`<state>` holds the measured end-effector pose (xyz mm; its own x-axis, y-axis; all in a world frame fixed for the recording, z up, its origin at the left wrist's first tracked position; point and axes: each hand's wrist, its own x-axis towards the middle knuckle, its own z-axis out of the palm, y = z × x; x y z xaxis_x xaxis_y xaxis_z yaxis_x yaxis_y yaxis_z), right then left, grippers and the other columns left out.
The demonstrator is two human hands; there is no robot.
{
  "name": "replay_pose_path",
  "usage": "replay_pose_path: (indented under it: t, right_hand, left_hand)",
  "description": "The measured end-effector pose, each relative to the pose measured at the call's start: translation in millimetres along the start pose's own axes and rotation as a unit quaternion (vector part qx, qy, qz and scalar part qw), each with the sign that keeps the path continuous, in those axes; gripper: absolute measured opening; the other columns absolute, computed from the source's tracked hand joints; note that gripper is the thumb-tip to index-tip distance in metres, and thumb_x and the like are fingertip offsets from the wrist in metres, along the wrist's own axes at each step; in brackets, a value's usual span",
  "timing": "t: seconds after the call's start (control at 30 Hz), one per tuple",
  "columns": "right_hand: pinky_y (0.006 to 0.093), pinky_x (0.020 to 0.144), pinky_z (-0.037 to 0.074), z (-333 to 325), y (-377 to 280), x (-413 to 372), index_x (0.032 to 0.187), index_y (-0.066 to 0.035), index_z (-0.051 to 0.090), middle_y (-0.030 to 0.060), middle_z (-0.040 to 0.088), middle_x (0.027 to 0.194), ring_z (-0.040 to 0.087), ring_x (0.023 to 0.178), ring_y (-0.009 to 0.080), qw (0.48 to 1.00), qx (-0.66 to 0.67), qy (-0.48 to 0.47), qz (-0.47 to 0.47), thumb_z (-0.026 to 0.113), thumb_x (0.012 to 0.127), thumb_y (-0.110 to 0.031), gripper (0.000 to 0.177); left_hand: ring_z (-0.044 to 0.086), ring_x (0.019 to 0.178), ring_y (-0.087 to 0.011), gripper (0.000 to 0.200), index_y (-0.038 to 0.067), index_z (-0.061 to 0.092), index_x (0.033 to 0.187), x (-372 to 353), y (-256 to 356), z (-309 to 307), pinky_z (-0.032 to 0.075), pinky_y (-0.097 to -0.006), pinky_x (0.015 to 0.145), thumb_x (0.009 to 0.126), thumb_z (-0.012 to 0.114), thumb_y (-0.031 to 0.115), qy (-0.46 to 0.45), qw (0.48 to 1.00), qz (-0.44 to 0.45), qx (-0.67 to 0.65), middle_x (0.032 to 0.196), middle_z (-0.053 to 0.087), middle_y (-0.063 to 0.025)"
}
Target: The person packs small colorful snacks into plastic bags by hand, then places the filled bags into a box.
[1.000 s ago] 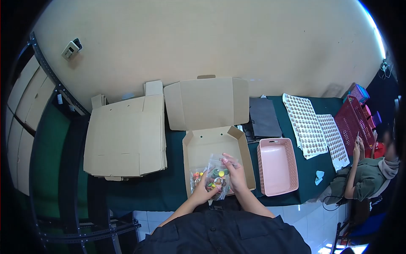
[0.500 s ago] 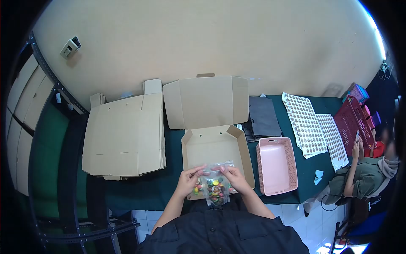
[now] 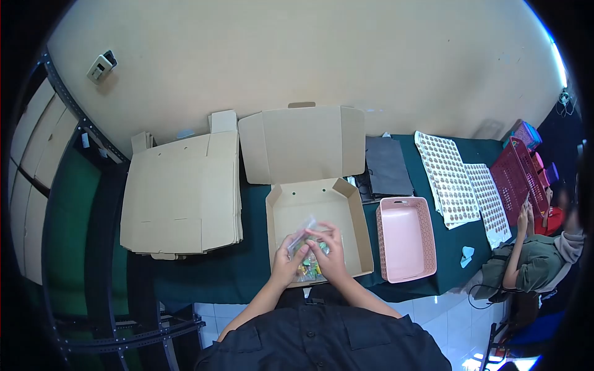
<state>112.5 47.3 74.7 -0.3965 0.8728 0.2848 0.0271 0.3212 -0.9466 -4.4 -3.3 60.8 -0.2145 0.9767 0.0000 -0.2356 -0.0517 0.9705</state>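
Note:
Both hands are together over the near part of an open cardboard box (image 3: 318, 207), whose lid stands up at the back. My left hand (image 3: 286, 263) is closed on a clear plastic pouch (image 3: 302, 240) that is tilted. My right hand (image 3: 330, 252) is closed on the same pouch from the other side, thumbs close together. The fingers hide much of the pouch. Just below the hands, colourful wrapped pieces in clear plastic (image 3: 308, 271) show at the box's near edge; whether they are in the held pouch or another, I cannot tell.
Flat cardboard boxes (image 3: 179, 195) are stacked at left. To the right are a pink basket (image 3: 407, 241), black folders (image 3: 388, 167), sticker sheets (image 3: 447, 179) and a maroon basket (image 3: 518, 176). A co-worker (image 3: 532, 260) sits at far right. A metal rack (image 3: 93, 229) stands at left.
The pouch was upright and spread between my hands, with its coloured contents facing out. Now it is tilted, and my hands have closed in around it.

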Motion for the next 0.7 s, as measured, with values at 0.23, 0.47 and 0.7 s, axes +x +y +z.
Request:
replay_pose_path:
  t: [0.23, 0.47, 0.7]
  right_hand:
    - [0.0295, 0.081, 0.041, -13.5, 22.5, 1.9, 0.081, -0.003, 0.063, 0.0092, 0.05, 0.112, 0.051, 0.097, 0.0149, 0.957, 0.213, 0.009, 0.195, 0.066, 0.074, -0.013, 0.012]
    - [0.025, 0.076, 0.042, -27.5, 8.9, 4.8, 0.09, -0.003, 0.064, 0.0042, 0.061, 0.089, 0.054, 0.083, 0.01, 0.942, 0.236, -0.026, 0.236, 0.06, 0.082, -0.017, 0.017]
    - [0.0221, 0.071, 0.041, -44.4, 22.9, 2.2, 0.095, 0.002, 0.062, 0.0034, 0.061, 0.083, 0.052, 0.077, 0.0081, 0.958, 0.184, -0.028, 0.218, 0.052, 0.087, -0.019, 0.024]
  left_hand:
    - [0.056, 0.061, -0.0095, 0.021, 0.001, 0.064, 0.089, -2.2, 2.7, -7.1, 0.02, -0.0381, 0.103, 0.083, 0.057, 0.02, 0.065, 0.97, 0.049, 0.23, 0.066, 0.061, -0.0027]
    - [0.055, 0.059, -0.0102, 0.025, 0.002, 0.063, 0.091, 1.8, 2.4, -19.0, 0.007, -0.0407, 0.107, 0.086, 0.05, 0.022, 0.015, 0.985, 0.041, 0.166, 0.066, 0.062, -0.0038]
    - [0.052, 0.097, -0.0138, 0.031, 0.001, 0.052, 0.111, 0.9, 11.5, -18.9, 0.019, -0.0373, 0.104, 0.09, 0.043, 0.022, -0.029, 0.999, -0.032, 0.012, 0.097, 0.059, -0.0095]
